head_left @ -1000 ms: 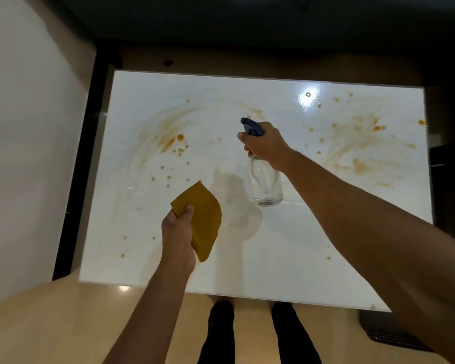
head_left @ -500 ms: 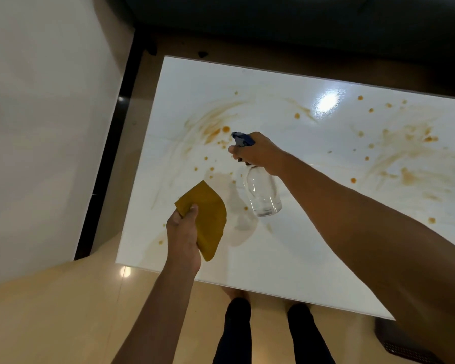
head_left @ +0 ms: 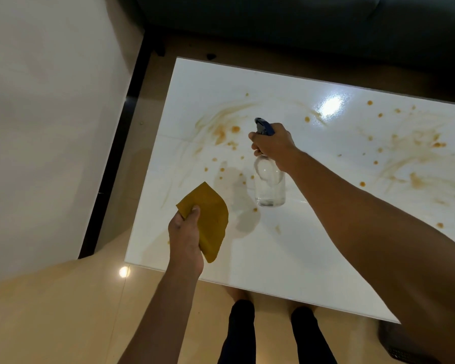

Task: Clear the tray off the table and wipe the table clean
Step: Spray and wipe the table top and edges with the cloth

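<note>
A glossy white table (head_left: 286, 258) carries orange-brown smears and drops at its left (head_left: 221, 132) and right (head_left: 418, 153). My right hand (head_left: 273, 145) grips the blue trigger head of a clear spray bottle (head_left: 270, 187), held above the table with the nozzle aimed at the left stains. My left hand (head_left: 185, 235) pinches a folded mustard-yellow cloth (head_left: 210, 222) over the table's near left part. No tray is in view.
A white wall (head_left: 50, 127) with a black base strip stands close on the left. A dark sofa (head_left: 300, 27) runs behind the table. My legs (head_left: 273, 337) stand on the beige floor at the near edge. A dark object sits at the lower right corner.
My view has swung to the left, so the table sits further right in the frame. The right hand with the bottle has drawn closer to the left stains; the cloth hand has held its pose.
</note>
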